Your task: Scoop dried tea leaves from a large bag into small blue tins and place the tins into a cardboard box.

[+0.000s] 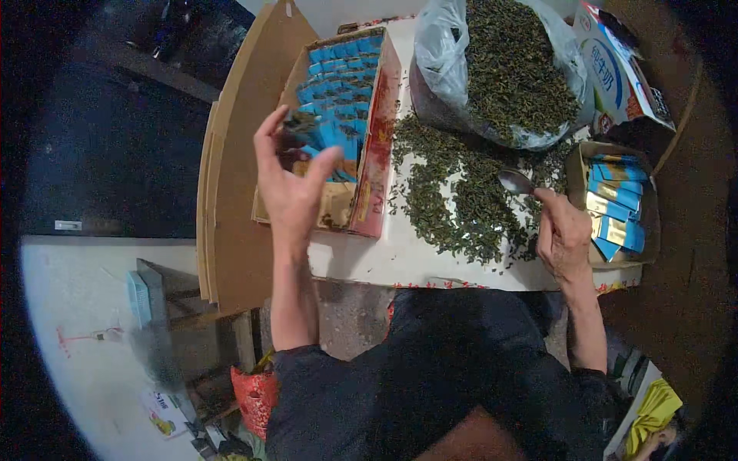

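Observation:
My left hand (294, 190) is over a long red cardboard box (377, 190) packed with rows of blue sachets (337, 95). Its thumb and index finger are spread apart. Beside the fingertips is an open sachet topped with dark leaves (304, 122); the lower fingers are partly hidden there. In my right hand (562, 233) is a metal spoon (515, 181), its bowl over loose dried leaves, apparently tea (484, 201), strewn across the white tabletop (351, 262). Close to the right hand, a small cardboard box (648, 242) holds flat blue-and-gold sachets (614, 201).
A clear plastic bag (441, 69) full of leaves stands at the back. Next to it leans a milk carton box (605, 75). Tall cardboard sheets (236, 173) rise along the left side. A red patterned bag (253, 397) sits low at left, yellow packaging (651, 415) low at right.

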